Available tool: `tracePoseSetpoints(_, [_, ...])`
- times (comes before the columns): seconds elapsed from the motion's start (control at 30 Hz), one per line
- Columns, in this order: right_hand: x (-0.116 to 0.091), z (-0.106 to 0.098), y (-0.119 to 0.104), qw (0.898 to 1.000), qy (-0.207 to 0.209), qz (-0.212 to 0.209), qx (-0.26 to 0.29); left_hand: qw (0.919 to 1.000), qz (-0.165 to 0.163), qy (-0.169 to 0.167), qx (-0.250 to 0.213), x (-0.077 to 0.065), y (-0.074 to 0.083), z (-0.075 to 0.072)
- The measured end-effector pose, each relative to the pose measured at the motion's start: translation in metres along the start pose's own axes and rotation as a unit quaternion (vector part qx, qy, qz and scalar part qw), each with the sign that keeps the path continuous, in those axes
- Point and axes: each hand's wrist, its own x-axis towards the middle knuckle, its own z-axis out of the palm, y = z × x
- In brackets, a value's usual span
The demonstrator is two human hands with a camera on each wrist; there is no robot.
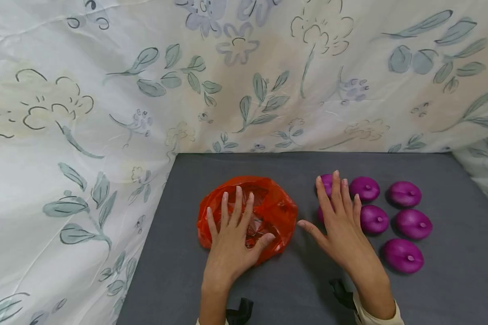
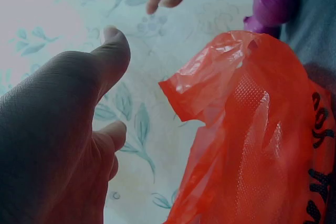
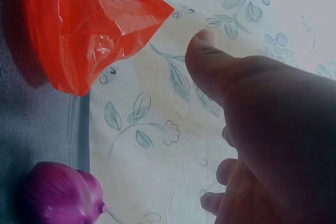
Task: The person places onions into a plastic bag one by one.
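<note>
A red plastic bag (image 1: 282,212) stands with its mouth open at the left of the dark tabletop. My left hand (image 1: 232,246) is spread over it, fingers straight and holding nothing; in the left wrist view the thumb is apart from the bag (image 2: 247,129). To the right, my right hand (image 1: 343,234) hovers with spread fingers over the left part of a group of purple onions (image 1: 403,256), partly hiding two of them. The right wrist view shows that hand (image 3: 278,114) apart from the bag (image 3: 68,35) and one onion (image 3: 52,195). Dark lettering marks the bag's side.
The onions lie in loose rows on the right half of the dark tabletop (image 1: 451,289). Behind and to the left hangs a pale cloth (image 1: 236,113) printed with flowers and leaves. Black straps (image 1: 241,311) show at both wrists.
</note>
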Motion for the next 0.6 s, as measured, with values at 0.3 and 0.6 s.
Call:
tracePoseSetpoints(0.3, [-0.002, -0.001, -0.004, 1.000, 0.011, -0.008, 0.008, 1.0000, -0.008, 0.000, -0.002, -0.002, -0.002, 0.000])
tracePoseSetpoints(0.6, [-0.001, -0.011, 0.000, 0.999, 0.037, 0.013, 0.021, 0.9995, 0.022, 0.010, -0.019, 0.001, -0.004, 0.001])
